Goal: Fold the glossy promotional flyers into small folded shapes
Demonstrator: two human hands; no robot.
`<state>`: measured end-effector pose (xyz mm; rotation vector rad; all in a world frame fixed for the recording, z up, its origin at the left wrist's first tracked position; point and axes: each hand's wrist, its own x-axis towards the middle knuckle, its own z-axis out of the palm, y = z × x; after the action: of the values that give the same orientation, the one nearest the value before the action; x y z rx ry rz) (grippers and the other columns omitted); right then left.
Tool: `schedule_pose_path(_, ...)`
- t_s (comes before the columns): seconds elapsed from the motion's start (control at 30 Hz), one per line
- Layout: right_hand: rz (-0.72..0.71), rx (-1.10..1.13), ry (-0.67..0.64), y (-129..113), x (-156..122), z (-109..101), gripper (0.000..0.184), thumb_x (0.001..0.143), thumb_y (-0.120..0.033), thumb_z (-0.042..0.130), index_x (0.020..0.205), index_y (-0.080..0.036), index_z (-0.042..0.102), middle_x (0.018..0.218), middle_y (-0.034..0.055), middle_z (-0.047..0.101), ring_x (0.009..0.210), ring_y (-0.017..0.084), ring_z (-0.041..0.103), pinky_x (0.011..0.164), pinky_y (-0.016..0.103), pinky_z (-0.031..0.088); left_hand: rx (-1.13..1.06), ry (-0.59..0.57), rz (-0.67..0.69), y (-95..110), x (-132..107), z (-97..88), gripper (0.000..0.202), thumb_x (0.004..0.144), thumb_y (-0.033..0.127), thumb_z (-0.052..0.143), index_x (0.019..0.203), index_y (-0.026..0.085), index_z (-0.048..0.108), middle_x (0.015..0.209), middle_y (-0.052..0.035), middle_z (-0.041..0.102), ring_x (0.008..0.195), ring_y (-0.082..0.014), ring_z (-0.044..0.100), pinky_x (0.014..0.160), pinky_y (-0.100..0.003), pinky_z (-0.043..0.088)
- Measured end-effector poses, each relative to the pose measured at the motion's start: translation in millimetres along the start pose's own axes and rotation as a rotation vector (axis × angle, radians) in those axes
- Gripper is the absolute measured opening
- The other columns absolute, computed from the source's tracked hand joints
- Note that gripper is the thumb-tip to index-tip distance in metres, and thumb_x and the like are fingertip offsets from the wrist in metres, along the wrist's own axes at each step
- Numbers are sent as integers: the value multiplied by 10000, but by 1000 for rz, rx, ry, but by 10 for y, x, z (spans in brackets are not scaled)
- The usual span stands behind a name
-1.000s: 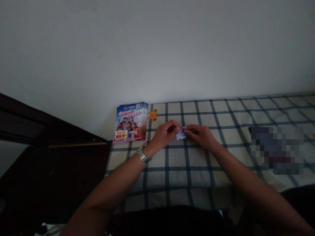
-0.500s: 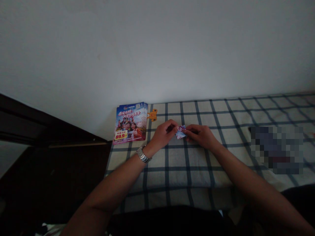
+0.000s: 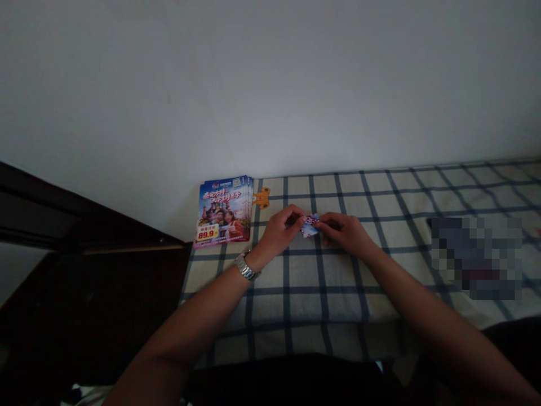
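Note:
Both my hands meet over a checked cloth [image 3: 321, 282] and pinch a small folded piece of coloured paper [image 3: 310, 225] between them. My left hand [image 3: 279, 230], with a metal watch [image 3: 245, 266] on its wrist, grips the paper's left side with fingers curled. The paper's right side is held by the closed fingertips of my right hand [image 3: 344, 233]. The folded paper is blue, pink and white and sits just above the cloth.
A stack of colourful flyers [image 3: 223, 211] lies at the cloth's far left corner against the white wall. A small orange figure [image 3: 262, 198] sits beside the stack. A blurred dark patch [image 3: 475, 256] lies at right. Dark wooden furniture [image 3: 84, 242] stands to the left.
My hands and the folded paper have stayed almost in place; the paper has shrunk slightly and shifted a little upward between my fingertips.

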<state>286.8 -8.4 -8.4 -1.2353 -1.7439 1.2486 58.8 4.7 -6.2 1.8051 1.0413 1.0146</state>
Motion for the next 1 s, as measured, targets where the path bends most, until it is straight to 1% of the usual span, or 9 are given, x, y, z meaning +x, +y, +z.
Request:
schedule_pose_path(0.1,17,59,-7,0,2,6,407,919,-574,693,1106,-213,716,689,5,732,531,154,682,510,257,571,-10,34,-7,-29,4,0,254,999,446,605,969,194,627,876,-16,671,793,-148,635,729,-265,500)
schedule_pose_path(0.17,19,77,-11,-9,1,8,392,907,-558,714,1103,-218,712,731,11,745,543,150,685,515,256,578,-38,53,-11,-48,5,-4,262,997,454,610,970,194,621,887,-19,668,803,-147,636,735,-264,504)
schedule_pose_path(0.27,36,78,-12,-24,-1,9,356,906,-542,719,1053,-218,712,660,-5,712,514,146,664,494,252,565,-83,69,-15,-68,6,-5,271,993,470,618,987,199,609,919,-24,667,838,-149,644,765,-269,522)
schedule_pose_path(0.33,36,84,-3,-19,1,8,350,907,-543,716,1034,-216,710,655,-3,709,519,152,667,495,259,567,-117,71,-24,-76,8,0,275,984,474,631,1015,203,593,945,-27,667,869,-153,657,796,-279,542)
schedule_pose_path(0.5,-13,103,75,36,24,2,337,899,-533,724,1035,-225,693,771,27,765,607,180,714,583,310,613,-179,34,-24,-83,10,19,257,974,437,644,1000,200,548,947,-28,652,880,-153,667,817,-291,563)
schedule_pose_path(0.63,-41,120,155,41,38,-1,331,884,-542,736,1009,-239,693,894,54,800,767,220,767,741,375,660,-124,0,-22,-62,0,23,195,954,365,662,989,193,577,938,-27,658,874,-153,665,794,-281,554)
schedule_pose_path(0.7,-47,129,181,24,40,0,345,873,-561,742,996,-242,697,936,61,805,815,232,776,781,393,667,-77,-11,-17,-42,-7,25,165,943,336,665,986,192,599,933,-24,668,861,-152,665,796,-285,554)
schedule_pose_path(0.83,-47,155,188,-4,34,8,368,861,-582,749,984,-238,708,929,61,805,807,233,776,773,400,681,-19,-20,-24,-27,-18,37,158,935,339,660,968,191,616,907,-26,689,840,-161,672,797,-304,566)
schedule_pose_path(1.0,-35,166,194,0,21,11,370,860,-582,756,979,-234,717,924,61,810,796,236,785,738,391,693,44,-51,-8,-67,-30,47,149,940,317,662,1027,199,640,947,-34,709,874,-175,696,821,-325,578)
